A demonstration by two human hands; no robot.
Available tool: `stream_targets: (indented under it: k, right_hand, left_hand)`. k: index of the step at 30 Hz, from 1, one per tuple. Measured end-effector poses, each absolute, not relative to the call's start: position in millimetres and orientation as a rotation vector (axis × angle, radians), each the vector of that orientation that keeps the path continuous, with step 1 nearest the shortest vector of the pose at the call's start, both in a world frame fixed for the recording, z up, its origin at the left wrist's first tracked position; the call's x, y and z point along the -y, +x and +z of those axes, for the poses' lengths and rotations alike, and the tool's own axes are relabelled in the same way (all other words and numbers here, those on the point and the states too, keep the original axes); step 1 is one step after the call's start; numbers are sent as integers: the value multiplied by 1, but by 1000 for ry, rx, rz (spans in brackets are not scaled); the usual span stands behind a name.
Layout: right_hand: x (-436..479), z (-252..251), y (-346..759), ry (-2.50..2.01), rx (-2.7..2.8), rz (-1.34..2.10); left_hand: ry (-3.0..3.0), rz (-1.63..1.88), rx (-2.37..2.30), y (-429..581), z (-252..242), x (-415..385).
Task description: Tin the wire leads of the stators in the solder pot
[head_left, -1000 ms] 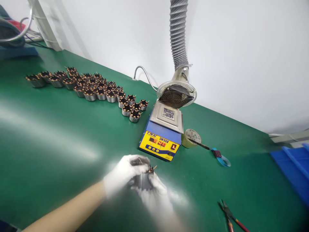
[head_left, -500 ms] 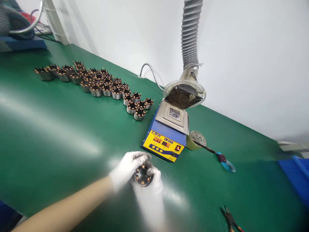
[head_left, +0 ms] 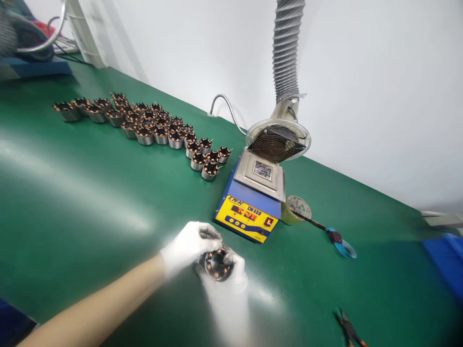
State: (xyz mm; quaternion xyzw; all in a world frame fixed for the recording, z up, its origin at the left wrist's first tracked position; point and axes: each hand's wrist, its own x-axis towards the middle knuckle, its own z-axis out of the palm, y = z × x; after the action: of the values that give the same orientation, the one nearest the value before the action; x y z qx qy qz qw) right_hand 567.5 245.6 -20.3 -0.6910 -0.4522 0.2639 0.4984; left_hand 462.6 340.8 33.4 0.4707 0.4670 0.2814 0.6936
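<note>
A wound motor stator, a ring with copper coils inside, is tilted so its opening faces me. My right hand, in a white glove with darkened fingertips, is closed around it, thumb at the inner rim. From the left, my left hand, also gloved, pinches at the stator's far edge; what exactly lies between those fingertips is too small to make out. Just beyond both hands stands a blue and yellow solder pot marked CM 558, its square well shiny on top.
Several more stators stand in rows at the left back. A fume extraction hose with a round hood hangs over the pot. To the right are a small tub, a dark strip with a blue loop, and cutting pliers.
My left fingers have drawn closer together at the stator's far edge, and the stator has turned slightly. The two red readouts on the pot show different digits. The view has shifted a little.
</note>
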Motion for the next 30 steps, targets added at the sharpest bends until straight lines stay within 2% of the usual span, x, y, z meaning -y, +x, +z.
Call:
stream_targets:
  k: [7,13,19,25,30]
  right_hand:
    - [-242,-31,568,-1727,1220,524]
    - [-241,-39,572,-1739,1369,334]
    - [-241,-39,574,-1751,1420,354]
    - [-241,-30,570,-1837,1223,526]
    - [-248,8,589,-1710,925,1030]
  left_hand:
    - [1212,651,-1036,449,35,-343]
    - [1582,395,-789,425,41,-360]
    - [1637,484,-839,442,30,-354]
    - [1504,574,-923,430,35,-357]
    - [1597,611,-953,417,33,-350]
